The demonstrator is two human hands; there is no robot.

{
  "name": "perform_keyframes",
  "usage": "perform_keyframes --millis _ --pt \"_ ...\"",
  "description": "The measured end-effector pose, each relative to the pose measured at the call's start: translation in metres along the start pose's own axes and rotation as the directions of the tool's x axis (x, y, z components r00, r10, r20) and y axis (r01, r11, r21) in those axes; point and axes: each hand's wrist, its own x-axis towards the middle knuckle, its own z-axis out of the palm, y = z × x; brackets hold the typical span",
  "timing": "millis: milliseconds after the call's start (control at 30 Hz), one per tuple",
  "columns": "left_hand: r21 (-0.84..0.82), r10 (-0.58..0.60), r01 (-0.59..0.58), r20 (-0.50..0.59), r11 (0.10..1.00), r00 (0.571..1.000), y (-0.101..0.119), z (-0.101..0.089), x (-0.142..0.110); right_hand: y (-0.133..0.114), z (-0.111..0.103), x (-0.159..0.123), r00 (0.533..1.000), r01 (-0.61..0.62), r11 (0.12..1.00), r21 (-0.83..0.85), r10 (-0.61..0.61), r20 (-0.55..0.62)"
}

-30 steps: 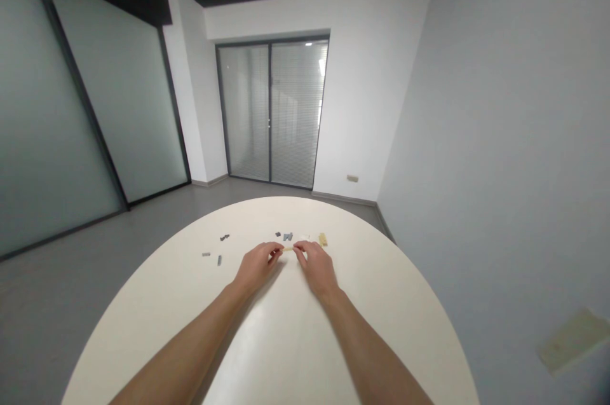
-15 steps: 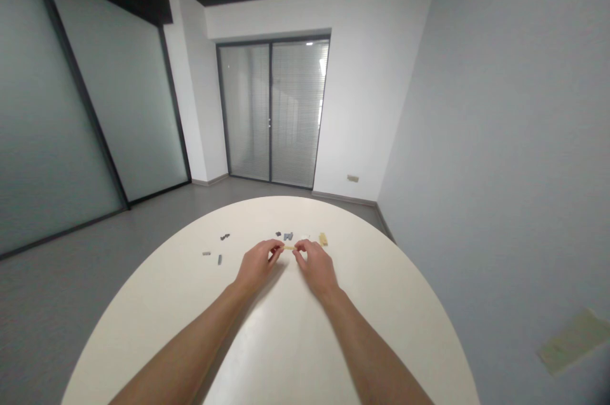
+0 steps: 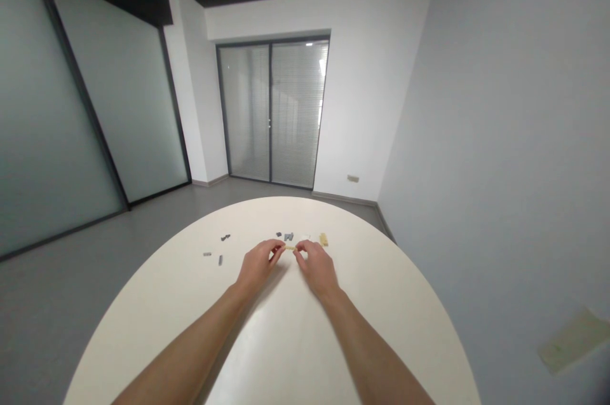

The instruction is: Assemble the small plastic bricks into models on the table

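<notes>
Just above the round table, a small, thin yellow piece (image 3: 290,248) spans the gap between my two hands. My left hand (image 3: 257,260) pinches its left end between thumb and fingers. At the other end, my right hand (image 3: 314,263) grips it the same way. Beyond the fingertips lie a grey notched piece (image 3: 288,236) and a small dark piece (image 3: 279,234). A yellow block-like piece (image 3: 323,240) rests just past my right hand. Partly hidden behind that hand is something white (image 3: 305,237).
On the left of the white round table (image 3: 381,303) lie two small grey bars (image 3: 207,254) and a cluster of dark pieces (image 3: 225,237). A glass door with blinds (image 3: 295,112) stands beyond the table. A grey wall (image 3: 505,138) rises at the right.
Both hands keep their hold on the yellow piece, which has tilted very slightly. The loose pieces on the table lie as before.
</notes>
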Motion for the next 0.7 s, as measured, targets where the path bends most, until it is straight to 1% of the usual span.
perform_keyframes --millis 267,467,700 --pt "-0.003 -0.002 0.002 0.002 1.000 1.000 0.0002 -0.0007 -0.0015 -0.0017 -0.0019 -0.0001 1.000 0.006 1.000 -0.002 -0.006 -0.014" --pt "-0.007 -0.020 0.020 0.027 1.000 0.999 0.0022 -0.0032 -0.0015 0.0000 0.0001 0.0004 1.000 0.002 1.000 -0.010 -0.002 -0.004" --pt "0.032 -0.049 0.047 0.046 0.998 0.998 0.0018 -0.0039 -0.0008 -0.0001 -0.0007 -0.0004 1.000 0.012 1.000 0.008 -0.012 -0.010"
